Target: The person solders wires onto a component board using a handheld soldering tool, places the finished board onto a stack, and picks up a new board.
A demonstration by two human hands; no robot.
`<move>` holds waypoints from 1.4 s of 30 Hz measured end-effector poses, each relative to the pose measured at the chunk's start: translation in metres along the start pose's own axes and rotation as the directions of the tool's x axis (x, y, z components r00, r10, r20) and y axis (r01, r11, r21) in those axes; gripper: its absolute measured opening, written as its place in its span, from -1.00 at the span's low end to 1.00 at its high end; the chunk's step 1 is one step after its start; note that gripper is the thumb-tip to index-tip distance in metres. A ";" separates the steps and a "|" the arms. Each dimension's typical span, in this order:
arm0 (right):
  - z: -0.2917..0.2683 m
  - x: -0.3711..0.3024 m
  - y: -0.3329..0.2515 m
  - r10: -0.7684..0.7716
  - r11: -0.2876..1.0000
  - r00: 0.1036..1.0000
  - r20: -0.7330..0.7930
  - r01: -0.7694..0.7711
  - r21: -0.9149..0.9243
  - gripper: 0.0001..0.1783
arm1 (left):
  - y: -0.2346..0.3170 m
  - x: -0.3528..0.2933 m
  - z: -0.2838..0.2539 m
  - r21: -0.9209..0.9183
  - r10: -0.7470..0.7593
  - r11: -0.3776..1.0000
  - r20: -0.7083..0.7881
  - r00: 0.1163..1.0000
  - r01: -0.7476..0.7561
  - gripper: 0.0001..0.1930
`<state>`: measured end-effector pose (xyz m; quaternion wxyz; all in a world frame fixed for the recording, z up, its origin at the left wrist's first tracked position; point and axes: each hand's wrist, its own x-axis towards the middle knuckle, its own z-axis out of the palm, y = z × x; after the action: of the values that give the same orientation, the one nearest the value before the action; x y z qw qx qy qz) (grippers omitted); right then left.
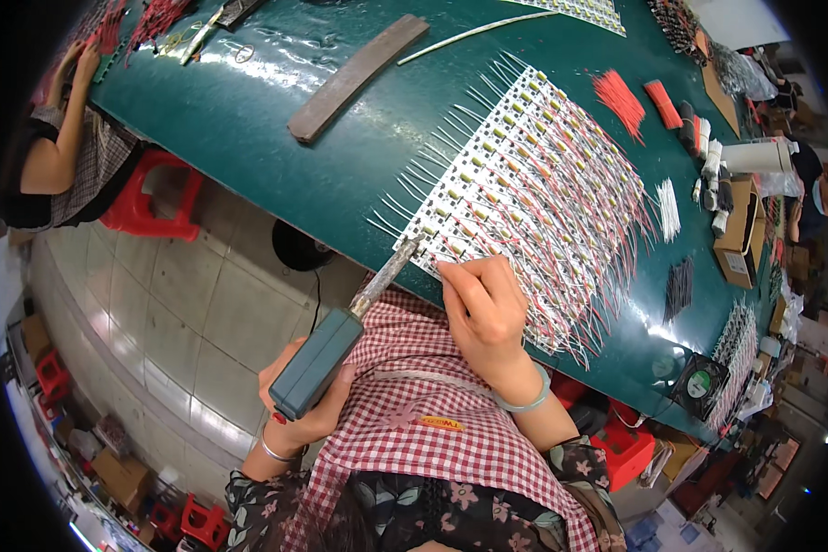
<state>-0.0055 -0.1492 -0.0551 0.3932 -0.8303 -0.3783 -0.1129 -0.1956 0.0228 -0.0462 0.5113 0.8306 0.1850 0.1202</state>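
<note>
My left hand [327,409] is wrapped round the dark green boxy body of a soldering gun [317,363]. Its metal barrel slants up and away, with the tip at the near left corner of a white circuit board panel [446,198]. Rows of small yellowish-green and black parts cover that panel, and many thin red and white wires [570,221] stick out of it. Close beside the tip, my right hand [488,308] is closed in a pinch at the panel's near edge. What lies between its fingertips is too small to make out.
A dark flat bar [359,78] lies on the green table [248,120]. Bundles of red wires [620,103], white wires [669,210] and black wires [679,288] lie right of the panel. A small black fan [699,382] stands at the right edge. Another person [64,156] sits at far left.
</note>
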 end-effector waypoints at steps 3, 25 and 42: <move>0.001 0.000 -0.001 0.006 1.000 1.000 0.015 -0.006 -0.019 -0.75 | 0.003 0.000 -0.003 0.020 0.008 1.000 0.022 1.000 -0.009 -0.71; 0.002 -0.001 0.000 0.014 0.999 0.999 0.045 -0.012 -0.049 -0.78 | 0.002 -0.002 -0.004 0.062 0.011 0.998 0.084 0.996 -0.016 -0.78; -0.037 0.006 -0.006 0.181 0.972 0.974 0.137 -0.199 0.128 -0.77 | 0.012 0.012 0.007 -0.332 -0.174 0.929 0.002 0.985 0.165 -0.58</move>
<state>-0.0019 -0.1708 -0.0246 0.4357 -0.8383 -0.3279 0.0042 -0.1798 0.0177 -0.0383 0.6491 0.7123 0.2402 0.1165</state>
